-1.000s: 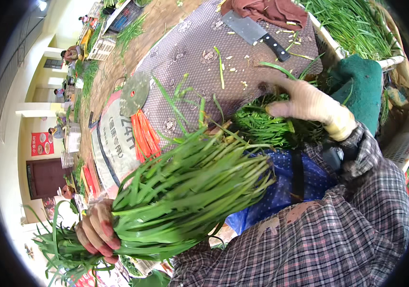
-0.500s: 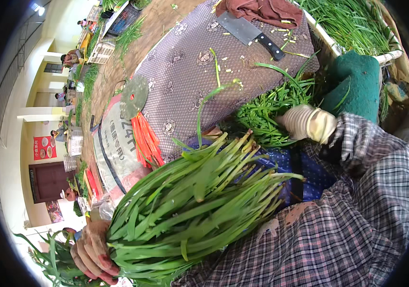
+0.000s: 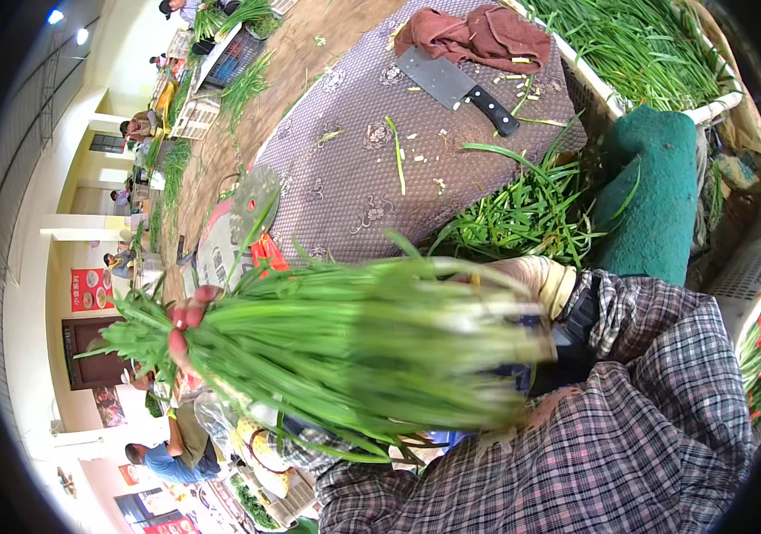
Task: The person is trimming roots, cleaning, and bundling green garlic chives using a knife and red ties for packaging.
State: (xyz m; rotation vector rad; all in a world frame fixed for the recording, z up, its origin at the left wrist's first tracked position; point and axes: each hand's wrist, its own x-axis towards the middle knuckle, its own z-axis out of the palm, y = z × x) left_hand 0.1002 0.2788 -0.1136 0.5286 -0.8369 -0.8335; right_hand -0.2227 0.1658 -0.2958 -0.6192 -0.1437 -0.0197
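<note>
A big bunch of garlic chives (image 3: 309, 338) lies across in front of me, leaf tips at the left and pale stem ends at the right, smeared by motion. My left hand (image 3: 188, 326) is closed round its leafy end. Close behind the stem ends is my right hand (image 3: 536, 274), in a pale glove; its fingers are blurred and partly hidden by the stems. Beyond the bunch, a cleaver (image 3: 451, 84) with a black handle rests on the patterned cloth (image 3: 336, 169), by a crumpled brown cloth (image 3: 478, 37).
Loose chive leaves (image 3: 523, 209) heap at the cloth's near edge, beside a green padded object (image 3: 652, 191). A crate rim (image 3: 709, 109) frames more chives at the far right. Orange-red strips (image 3: 268, 253) lie left of the cloth. Other people (image 3: 176, 449) are at the left.
My left hand has risen, swinging the bunch up and level. My right hand has come down and left, from over the loose leaves to the stem ends.
</note>
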